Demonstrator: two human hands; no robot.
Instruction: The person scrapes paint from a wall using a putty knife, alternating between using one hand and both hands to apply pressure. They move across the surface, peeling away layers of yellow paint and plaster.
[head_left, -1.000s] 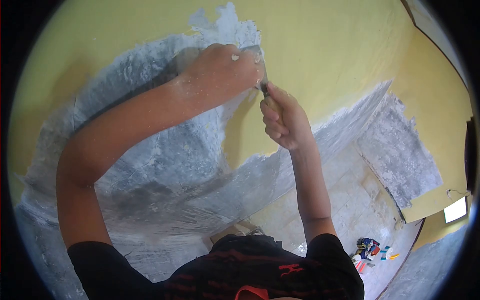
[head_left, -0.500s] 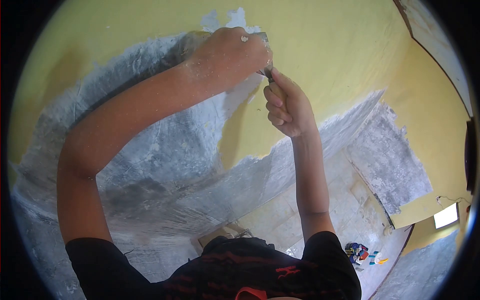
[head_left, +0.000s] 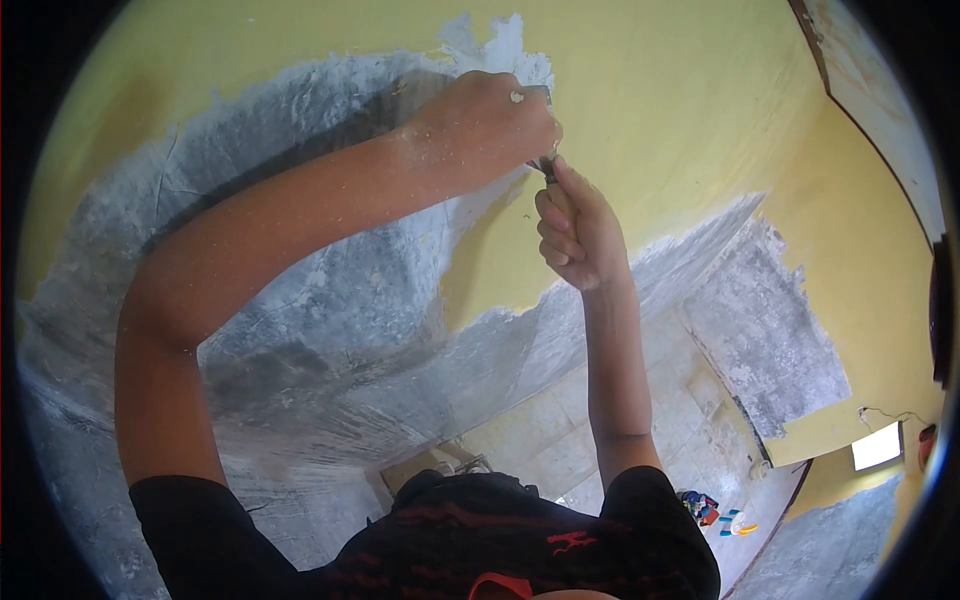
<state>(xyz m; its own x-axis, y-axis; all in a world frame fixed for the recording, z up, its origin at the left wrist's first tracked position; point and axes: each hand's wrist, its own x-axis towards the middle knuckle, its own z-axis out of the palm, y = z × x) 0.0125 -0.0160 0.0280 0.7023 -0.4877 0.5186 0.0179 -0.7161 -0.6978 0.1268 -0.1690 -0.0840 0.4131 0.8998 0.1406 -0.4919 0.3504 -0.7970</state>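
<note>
My right hand [head_left: 588,232] is closed around the handle of a paint scraper [head_left: 544,166], thumb pointing up along it. My left hand [head_left: 490,118] is closed over the scraper's blade end, its back facing me and its fingers mostly hidden. A corner of the metal blade shows just past the knuckles. A pale paint flake sticks to the back of this hand, and dust specks cover the forearm. Both hands are close to the yellow painted wall [head_left: 680,110], beside a bare grey patch [head_left: 340,260] with ragged paint edges. The blade's contact edge is hidden.
Another bare patch [head_left: 765,310] is on the wall to the right. Below lies a pale tiled floor [head_left: 540,440] with a small pile of colourful items [head_left: 700,507] and a white and yellow object [head_left: 740,524]. A wire [head_left: 890,413] hangs near a bright opening [head_left: 877,447].
Both hands and the scraper sit slightly lower and further right in view. The view itself has shifted a little. More of the pale scraped strip above my left hand is visible.
</note>
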